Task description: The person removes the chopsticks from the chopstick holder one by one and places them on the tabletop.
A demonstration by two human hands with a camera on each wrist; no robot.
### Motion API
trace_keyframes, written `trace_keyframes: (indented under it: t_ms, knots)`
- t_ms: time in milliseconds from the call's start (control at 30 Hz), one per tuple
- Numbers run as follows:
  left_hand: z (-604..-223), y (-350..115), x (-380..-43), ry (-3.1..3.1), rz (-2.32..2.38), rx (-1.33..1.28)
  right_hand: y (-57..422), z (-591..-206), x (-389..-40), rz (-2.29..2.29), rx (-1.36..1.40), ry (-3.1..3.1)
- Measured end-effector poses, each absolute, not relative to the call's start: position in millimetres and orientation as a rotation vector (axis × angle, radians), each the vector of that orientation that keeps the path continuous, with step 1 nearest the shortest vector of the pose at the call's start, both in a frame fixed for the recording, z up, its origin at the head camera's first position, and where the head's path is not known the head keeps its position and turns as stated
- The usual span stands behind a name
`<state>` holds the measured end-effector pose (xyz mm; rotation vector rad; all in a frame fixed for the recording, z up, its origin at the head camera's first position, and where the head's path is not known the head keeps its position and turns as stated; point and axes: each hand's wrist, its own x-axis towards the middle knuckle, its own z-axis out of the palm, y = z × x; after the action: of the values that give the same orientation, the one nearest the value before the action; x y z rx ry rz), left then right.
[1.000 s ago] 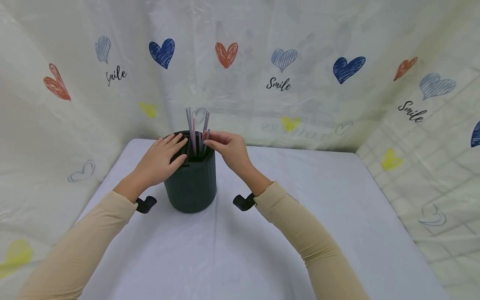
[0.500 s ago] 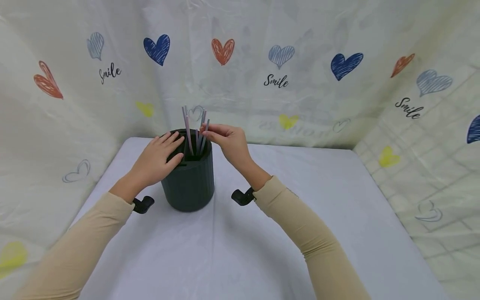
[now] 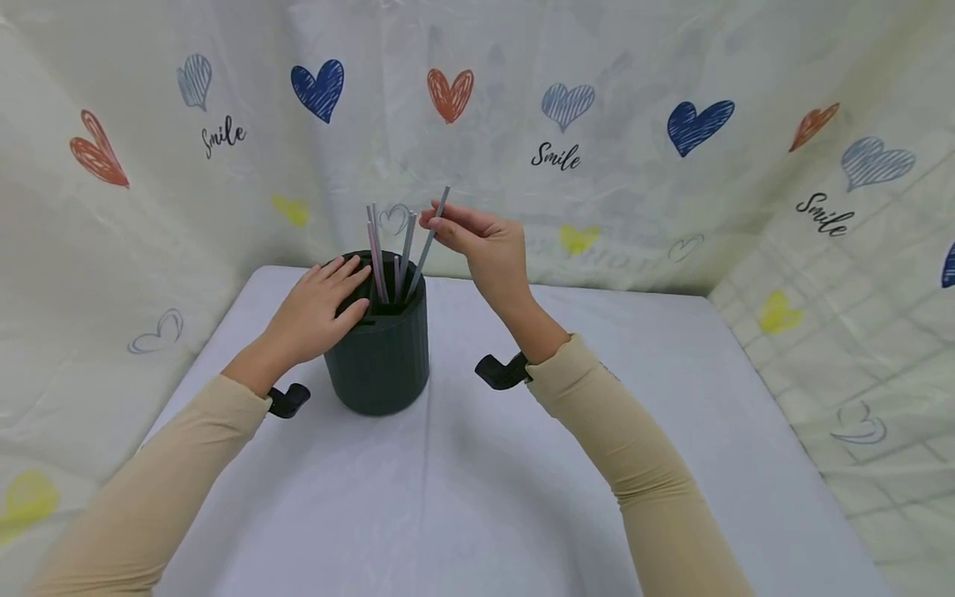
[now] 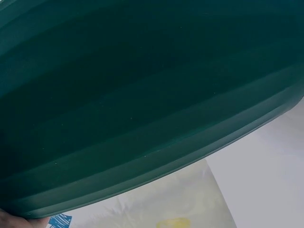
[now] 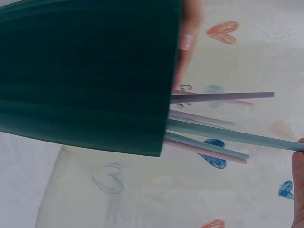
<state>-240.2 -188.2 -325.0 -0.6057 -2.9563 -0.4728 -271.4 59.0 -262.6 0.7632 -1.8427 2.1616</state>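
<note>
A dark green ribbed round holder point(image 3: 376, 365) stands upright at the table's back left. My left hand point(image 3: 317, 311) rests on its left rim, fingers spread and mostly straight. Above its right side, my right hand point(image 3: 496, 253) pinches the upper part of a grey-blue straw point(image 3: 433, 240) between thumb and fingers. That straw leans right, its lower end still inside the holder. Several pink, purple and blue straws point(image 3: 376, 249) stand in the same opening. In the right wrist view the held straw point(image 5: 237, 136) reaches out well past the others. The holder's wall point(image 4: 142, 109) fills most of the left wrist view.
A white cloth point(image 3: 462, 497) covers the table. Behind and beside it hangs a pale curtain point(image 3: 492, 191) printed with hearts and words, close to the back of the holder. A black wrist camera point(image 3: 501, 371) sits under the right wrist, another point(image 3: 289, 400) under the left.
My right hand has moved up and to the right, drawing the grey-blue straw further out of the holder. My left hand has stayed on the rim.
</note>
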Motion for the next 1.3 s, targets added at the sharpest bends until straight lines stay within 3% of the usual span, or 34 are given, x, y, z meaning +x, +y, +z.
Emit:
trace_keyframes:
  t_ms: [467, 867, 1067, 1300]
  knots:
    - [-325, -183, -243, -2.933, -0.5, -0.607, 79, -229, -262, 2.172, 0.774, -1.696]
    - [-321, -188, -248, -2.946, -0.486, -0.602, 129, -203, -246, 2.195, 0.706, -1.379]
    - [-322, -190, -245, -2.949, -0.486, -0.596, 146, -210, -251, 2.352, 0.558, -1.468]
    - [-323, -190, -242, -2.958, -0.484, -0.612, 156, -250, -278, 2.429, 0.404, -1.703]
